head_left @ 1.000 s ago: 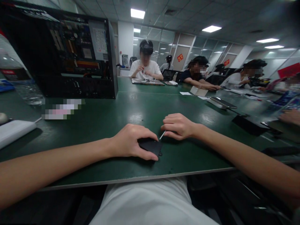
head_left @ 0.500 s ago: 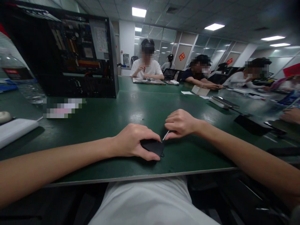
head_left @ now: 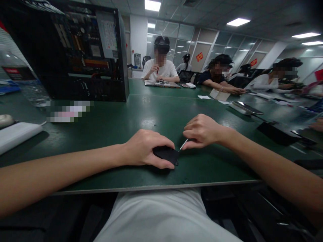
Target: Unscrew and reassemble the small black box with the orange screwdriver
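Smooth green table (head_left: 121, 117) with a pale edge, spanning the foreground and middle distance. At its far side sits a person in a white short-sleeved shirt (head_left: 165, 69), hands raised above flat items. A black, open-sided metal computer case (head_left: 85, 57) stands at the left, its circuit boards exposed. Beside it is a clear plastic bottle with a dark red-and-brown label (head_left: 19, 74); nearer lies a white, flat-topped rectangular block (head_left: 19, 134). The left hand (head_left: 145, 148) holds a flat black rectangular object (head_left: 166, 154) near the table's front edge, its grip spread around it, thumb on the near side and fingers on the far side. The right hand (head_left: 200, 131), its grip closed on a slender silvery shaft (head_left: 184, 144), directs the tip to the object's far right corner; contact cannot be determined. A small black loop (head_left: 177, 163) projects from the near right corner.
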Action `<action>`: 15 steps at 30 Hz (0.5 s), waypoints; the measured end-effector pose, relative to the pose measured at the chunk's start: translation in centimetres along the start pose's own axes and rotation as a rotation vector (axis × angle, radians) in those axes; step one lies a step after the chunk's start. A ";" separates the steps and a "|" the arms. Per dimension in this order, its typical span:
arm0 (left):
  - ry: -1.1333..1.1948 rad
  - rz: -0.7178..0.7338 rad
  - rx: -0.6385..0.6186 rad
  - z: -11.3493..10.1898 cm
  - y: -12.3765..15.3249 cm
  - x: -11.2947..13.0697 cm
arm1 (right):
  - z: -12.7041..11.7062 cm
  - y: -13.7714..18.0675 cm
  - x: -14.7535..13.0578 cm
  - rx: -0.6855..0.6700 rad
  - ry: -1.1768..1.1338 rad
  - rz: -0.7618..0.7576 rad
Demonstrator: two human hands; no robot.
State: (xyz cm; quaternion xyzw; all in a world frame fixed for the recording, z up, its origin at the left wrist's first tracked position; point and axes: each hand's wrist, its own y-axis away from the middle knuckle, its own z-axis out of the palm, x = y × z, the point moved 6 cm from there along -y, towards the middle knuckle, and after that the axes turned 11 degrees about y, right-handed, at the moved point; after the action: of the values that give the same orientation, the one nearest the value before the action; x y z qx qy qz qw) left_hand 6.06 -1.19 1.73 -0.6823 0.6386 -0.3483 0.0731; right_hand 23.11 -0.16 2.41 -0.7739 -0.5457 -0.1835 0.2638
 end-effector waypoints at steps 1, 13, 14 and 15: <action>-0.001 -0.005 0.000 0.0 0.0 -0.1 | -0.1 0.1 0.0 0.007 0.012 0.014; 0.000 -0.037 0.027 0.1 -0.4 -0.3 | -3.6 0.9 -0.1 0.103 0.209 0.007; -0.002 -0.051 0.035 0.1 -0.4 -0.4 | -4.0 0.9 -0.3 0.100 0.227 0.019; -0.005 -0.067 0.039 0.1 -0.5 -0.5 | -4.1 0.8 -0.5 0.096 0.243 0.032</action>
State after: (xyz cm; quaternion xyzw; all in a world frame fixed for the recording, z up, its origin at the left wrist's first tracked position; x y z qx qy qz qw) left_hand 6.52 -0.68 1.72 -0.7027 0.6081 -0.3614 0.0763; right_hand 23.76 -3.23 5.26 -0.7410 -0.5055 -0.2455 0.3675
